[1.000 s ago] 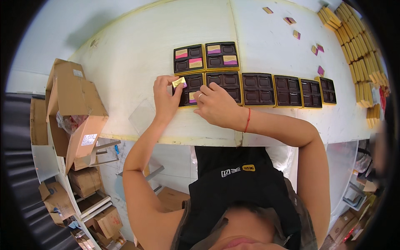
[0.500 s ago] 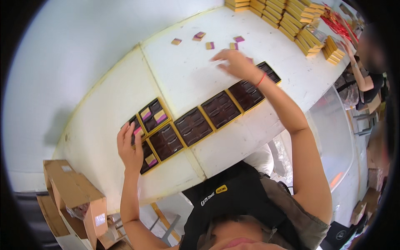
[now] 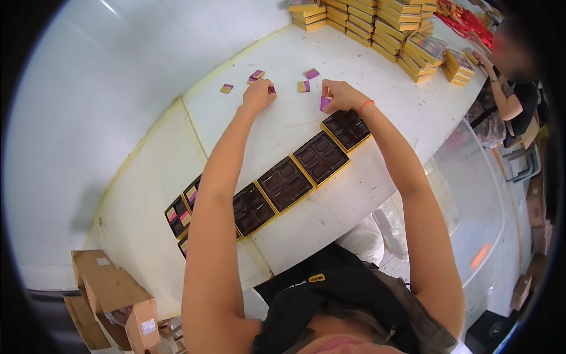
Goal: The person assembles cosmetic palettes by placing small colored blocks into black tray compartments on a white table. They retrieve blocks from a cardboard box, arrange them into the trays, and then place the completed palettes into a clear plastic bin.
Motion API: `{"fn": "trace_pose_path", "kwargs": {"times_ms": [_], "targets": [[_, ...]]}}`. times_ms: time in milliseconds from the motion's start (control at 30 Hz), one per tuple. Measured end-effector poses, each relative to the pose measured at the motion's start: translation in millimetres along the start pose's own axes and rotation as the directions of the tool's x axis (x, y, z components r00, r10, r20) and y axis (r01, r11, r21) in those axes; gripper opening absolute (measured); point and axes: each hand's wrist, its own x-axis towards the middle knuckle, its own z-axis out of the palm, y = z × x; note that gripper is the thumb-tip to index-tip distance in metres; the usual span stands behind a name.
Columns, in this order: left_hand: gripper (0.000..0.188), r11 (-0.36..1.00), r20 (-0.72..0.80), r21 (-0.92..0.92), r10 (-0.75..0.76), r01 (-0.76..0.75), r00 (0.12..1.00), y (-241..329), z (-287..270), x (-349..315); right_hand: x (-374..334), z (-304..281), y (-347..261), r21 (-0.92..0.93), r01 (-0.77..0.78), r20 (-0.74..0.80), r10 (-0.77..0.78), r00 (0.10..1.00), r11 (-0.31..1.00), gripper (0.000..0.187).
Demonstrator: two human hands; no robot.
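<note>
My left hand (image 3: 257, 96) reaches to the far part of the white table, its fingers closed around a small purple-and-gold square (image 3: 272, 91), mostly hidden by them. To its right, my right hand (image 3: 344, 96) pinches another purple square (image 3: 325, 104) beyond the row of boxes. Loose purple-and-gold squares lie near both hands, one (image 3: 227, 88) to the left and one (image 3: 303, 87) between them. Gold-edged boxes with dark brown compartment trays (image 3: 286, 182) run diagonally across the table. At the left end, a box (image 3: 177, 217) holds a few squares, and my left forearm covers part of that group.
Stacks of gold boxes (image 3: 386, 41) stand at the far right, near a red heap (image 3: 463, 20). Another person's arm (image 3: 501, 97) is at the right table edge. An open cardboard carton (image 3: 118, 295) sits at lower left, and a translucent plastic bin (image 3: 466, 194) at right.
My left hand has left the boxes at the left end and moved far across to the loose squares. My right hand, blurred and empty before, now pinches a square.
</note>
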Motion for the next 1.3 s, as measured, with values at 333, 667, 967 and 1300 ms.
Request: {"fn": "trace_pose_path", "kwargs": {"times_ms": [333,667,967,1300], "targets": [[0.049,0.843,-0.171,-0.537,-0.135,0.023,0.976,12,-57,-180,-26,6,-86,0.747,0.006,0.110,-0.132,0.985,0.665,0.025],[0.044,0.699,-0.311,-0.706,-0.157,-0.117,0.938,-24,-53,-389,-50,78,-212,0.745,0.031,0.227,-0.296,0.928,0.667,0.019],[0.040,0.431,-0.106,-0.902,-0.289,0.030,0.952,-56,-44,-461,-62,160,-271,0.760,0.140,0.267,-0.501,0.823,0.635,0.031],[0.037,0.686,-0.114,-0.714,-0.308,0.137,0.945,-53,-22,-444,-68,199,-275,0.620,0.235,0.186,-0.431,0.883,0.748,0.025]]}}
